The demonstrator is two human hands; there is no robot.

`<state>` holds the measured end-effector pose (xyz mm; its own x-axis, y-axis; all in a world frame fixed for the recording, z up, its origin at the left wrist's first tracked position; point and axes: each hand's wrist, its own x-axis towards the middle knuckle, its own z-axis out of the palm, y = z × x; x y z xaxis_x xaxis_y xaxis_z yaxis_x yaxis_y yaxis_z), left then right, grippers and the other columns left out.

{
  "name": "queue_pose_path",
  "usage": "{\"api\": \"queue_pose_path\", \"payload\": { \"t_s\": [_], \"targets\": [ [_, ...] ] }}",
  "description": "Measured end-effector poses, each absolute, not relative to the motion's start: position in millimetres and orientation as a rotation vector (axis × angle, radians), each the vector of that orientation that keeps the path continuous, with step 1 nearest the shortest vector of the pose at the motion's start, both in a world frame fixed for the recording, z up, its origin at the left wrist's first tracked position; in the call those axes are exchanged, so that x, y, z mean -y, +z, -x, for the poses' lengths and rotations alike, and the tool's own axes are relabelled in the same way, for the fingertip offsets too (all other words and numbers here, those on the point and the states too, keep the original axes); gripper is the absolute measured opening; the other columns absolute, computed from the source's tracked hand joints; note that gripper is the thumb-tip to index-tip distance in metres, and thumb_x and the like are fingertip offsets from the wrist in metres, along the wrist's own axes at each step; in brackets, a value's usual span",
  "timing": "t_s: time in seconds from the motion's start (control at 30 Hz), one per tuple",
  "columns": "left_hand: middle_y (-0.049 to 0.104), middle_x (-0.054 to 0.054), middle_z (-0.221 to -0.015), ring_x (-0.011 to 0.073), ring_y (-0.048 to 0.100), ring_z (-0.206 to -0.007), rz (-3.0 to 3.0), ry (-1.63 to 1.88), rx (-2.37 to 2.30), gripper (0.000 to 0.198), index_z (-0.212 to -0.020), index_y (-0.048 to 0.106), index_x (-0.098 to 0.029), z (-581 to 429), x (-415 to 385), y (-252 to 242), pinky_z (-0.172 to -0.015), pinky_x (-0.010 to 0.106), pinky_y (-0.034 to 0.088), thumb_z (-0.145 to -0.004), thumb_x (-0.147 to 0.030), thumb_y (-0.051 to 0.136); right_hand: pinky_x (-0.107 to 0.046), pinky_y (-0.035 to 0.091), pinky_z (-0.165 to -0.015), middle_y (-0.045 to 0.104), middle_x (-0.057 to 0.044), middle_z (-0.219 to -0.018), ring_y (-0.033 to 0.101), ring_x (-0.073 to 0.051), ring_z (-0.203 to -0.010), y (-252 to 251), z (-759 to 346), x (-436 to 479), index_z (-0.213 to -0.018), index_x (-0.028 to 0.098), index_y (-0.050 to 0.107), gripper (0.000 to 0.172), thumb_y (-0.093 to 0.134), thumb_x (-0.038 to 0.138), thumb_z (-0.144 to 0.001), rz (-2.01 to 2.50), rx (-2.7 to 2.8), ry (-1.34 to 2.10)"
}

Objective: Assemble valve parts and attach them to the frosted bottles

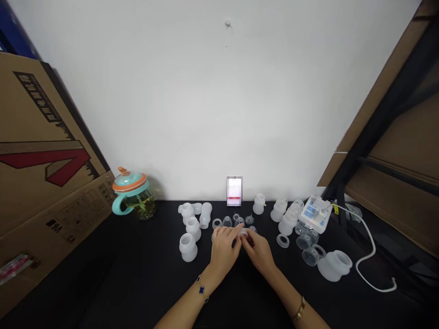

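My left hand (223,246) and my right hand (258,249) meet at the middle of the black table (137,274), fingertips pinched together on a small translucent plastic part (243,232). Several small clear valves and rings (236,221) lie just beyond the fingers. To the left stand translucent white bottle-shaped pieces (188,246). The left wrist wears a bracelet with a blue clover charm, the right wrist a gold bracelet.
A teal and orange lidded cup (133,198) stands at the back left beside a leaning cardboard box (41,155). On the right are more clear bottles (286,214), a white pump unit (316,213) with a white cable (368,256), a large white cup (334,265) and a shelf frame (384,132).
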<state>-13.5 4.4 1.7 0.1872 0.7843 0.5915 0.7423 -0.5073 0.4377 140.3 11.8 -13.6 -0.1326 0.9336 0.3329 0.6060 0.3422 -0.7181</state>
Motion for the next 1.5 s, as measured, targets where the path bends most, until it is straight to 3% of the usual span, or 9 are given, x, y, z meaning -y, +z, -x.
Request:
{"api": "queue_pose_path", "payload": {
  "t_s": [0.1,0.33,0.5,0.63,1.1,1.5],
  "targets": [
    [0.075,0.005,-0.099,0.0232,0.065,-0.093,-2.417,1.197,-1.531,0.040,-0.130,0.063,-0.026,13,-5,0,-0.092,0.045,0.044,-0.093,-0.013,0.053,-0.026,0.044,-0.059,0.070,-0.003,-0.076,0.063,-0.018,-0.062,-13,-141,-12,-0.106,0.020,0.067,0.026,0.051,0.037,-0.094,1.360,1.842,0.525],
    [0.073,0.006,-0.109,0.0236,0.066,-0.104,-2.282,1.352,-1.480,0.034,-0.128,0.058,-0.024,13,-7,-6,-0.100,0.045,0.047,-0.094,-0.019,0.053,-0.025,0.043,-0.057,0.065,-0.002,-0.072,0.060,-0.017,-0.061,-10,-141,-11,-0.092,0.021,0.066,0.027,0.048,0.040,-0.097,1.291,1.799,0.576],
    [0.071,0.002,-0.095,0.0205,0.069,-0.091,-2.095,1.309,-1.490,0.018,-0.111,0.058,-0.023,12,-8,-8,-0.082,0.035,0.054,-0.094,-0.022,0.053,-0.025,0.042,-0.056,0.066,-0.002,-0.072,0.060,-0.017,-0.061,-10,-140,-10,-0.095,0.021,0.066,0.027,0.048,0.041,-0.096,1.311,1.816,0.589],
    [0.068,0.002,-0.093,0.0210,0.067,-0.090,-2.149,1.266,-1.508,0.012,-0.104,0.059,-0.023,12,-7,-6,-0.082,0.036,0.052,-0.095,-0.023,0.051,-0.024,0.042,-0.056,0.067,-0.002,-0.073,0.061,-0.017,-0.061,-9,-140,-9,-0.094,0.021,0.066,0.024,0.050,0.038,-0.095,1.319,1.834,0.587],
    [0.070,0.002,-0.091,0.0208,0.067,-0.090,-2.075,1.237,-1.507,0.013,-0.103,0.063,-0.024,14,-7,-1,-0.083,0.035,0.052,-0.091,-0.021,0.056,-0.025,0.038,-0.055,0.062,0.000,-0.066,0.057,-0.016,-0.058,-13,-139,-12,-0.081,0.022,0.061,0.027,0.047,0.041,-0.095,1.362,1.843,0.521],
    [0.075,0.005,-0.088,0.0248,0.067,-0.085,-2.478,1.190,-1.563,0.030,-0.118,0.067,-0.022,21,-15,-4,-0.084,0.043,0.051,-0.091,-0.015,0.056,-0.026,0.042,-0.058,0.070,-0.003,-0.078,0.064,-0.018,-0.062,-12,-138,-13,-0.099,0.021,0.068,0.025,0.049,0.036,-0.095,1.387,1.859,0.492]
  ]
}}
